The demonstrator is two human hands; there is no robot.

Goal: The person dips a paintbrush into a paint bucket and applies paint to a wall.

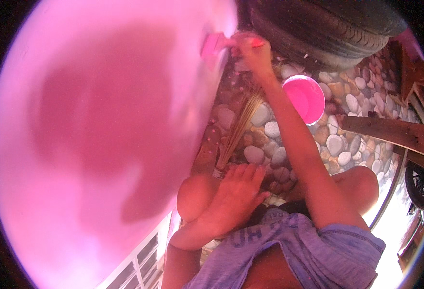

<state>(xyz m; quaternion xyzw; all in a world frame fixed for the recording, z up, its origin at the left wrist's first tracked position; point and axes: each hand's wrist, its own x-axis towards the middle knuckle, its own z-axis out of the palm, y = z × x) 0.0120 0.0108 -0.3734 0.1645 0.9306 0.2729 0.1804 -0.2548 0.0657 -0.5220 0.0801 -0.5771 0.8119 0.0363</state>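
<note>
My right hand [256,52] is closed around the handle of a paintbrush [214,45] whose wide, pink-coated head is at the edge of the pink wall [101,96]. Its arm stretches forward past a round bucket of pink paint [304,100], which stands just to the right of the forearm. My left hand [238,185] lies palm down by my left knee, fingers stretched out and holding nothing. Beyond its fingertips, a stick broom [243,123] lies along the foot of the wall.
Large dark tires [318,36] lie at the far side, beyond the bucket. The floor [334,144] has a pebble pattern. Wooden planks [390,129] stick in from the right. A white grille [142,260] shows at lower left. My shadow falls on the wall.
</note>
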